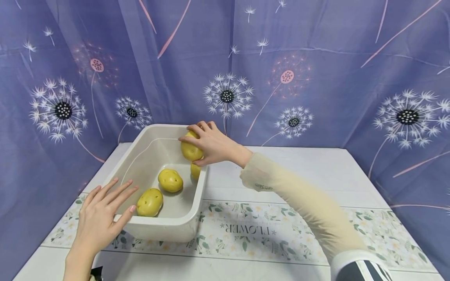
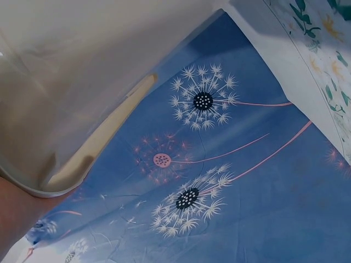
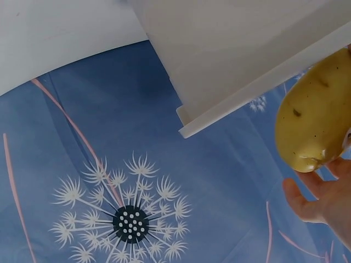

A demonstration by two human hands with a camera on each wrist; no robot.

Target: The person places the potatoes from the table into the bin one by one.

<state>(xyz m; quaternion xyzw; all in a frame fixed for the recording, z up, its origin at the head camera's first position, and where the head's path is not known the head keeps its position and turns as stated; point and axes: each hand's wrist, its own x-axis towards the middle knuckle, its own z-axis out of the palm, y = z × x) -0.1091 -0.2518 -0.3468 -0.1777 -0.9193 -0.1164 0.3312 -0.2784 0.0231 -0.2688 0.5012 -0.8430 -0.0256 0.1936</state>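
Note:
My right hand [image 1: 217, 145] grips a yellow potato [image 1: 190, 151] above the far right part of a whitish plastic tub [image 1: 165, 221]. Seen from the right wrist, this potato [image 3: 315, 112] has dark eyes on its skin, and fingers [image 3: 307, 203] curl against its end. Inside the tub lie a middle potato [image 1: 170, 180] and a nearer potato [image 1: 150, 203]. Another potato [image 1: 195, 171] by the right wall is partly hidden below my right hand. With fingers spread, my left hand [image 1: 98, 220] is at the tub's near left corner; whether its palm touches the rim is unclear.
The tub stands on the left of a white table [image 1: 281, 168] with a floral printed band [image 1: 246, 230]. Purple-blue curtains [image 1: 183, 78] with dandelion prints enclose the back and both sides. The tub's wall [image 2: 71, 71] fills the upper left of the left wrist view.

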